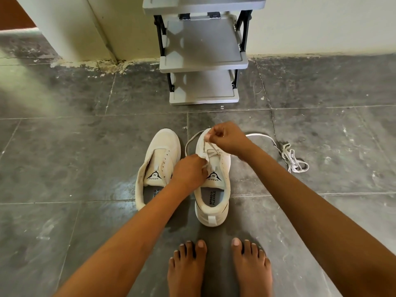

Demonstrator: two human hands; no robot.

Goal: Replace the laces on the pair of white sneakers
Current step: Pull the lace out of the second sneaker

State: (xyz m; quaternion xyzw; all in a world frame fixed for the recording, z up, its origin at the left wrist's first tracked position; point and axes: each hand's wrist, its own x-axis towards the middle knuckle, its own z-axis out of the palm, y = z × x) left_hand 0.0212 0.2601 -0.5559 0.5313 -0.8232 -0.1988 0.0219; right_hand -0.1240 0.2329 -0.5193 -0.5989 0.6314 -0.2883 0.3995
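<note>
Plainly, the work was on the right-hand low white fabric sneaker (214, 202), which stood on the dark grey tiled floor (85, 146) just ahead of the person's bare feet (186, 271). The right hand (227, 138) had its fingertips pinched together on a dull off-white flat lace (188, 142), lifting a strand above the toe. The left hand (189, 170) had its fingers curled on the eyelet flap and the lace crossing beside the tongue. Whether the lace was going in or coming out could not be told.

To do this step well, I judged that the left hand should pin the flap flat while the right drew the strand straight along the line of the eyelet, one crossing at a time, so the loop trailing to the left would not snag.

Counted: two sneakers, the left-hand matching white sneaker (159, 151) with bare eyelets; one lace threaded; one tangled bundle of brighter white laces (293, 159) well apart to the right, its number unclear; one grey plastic shoe rack (203, 61) showing three shelves.
</note>
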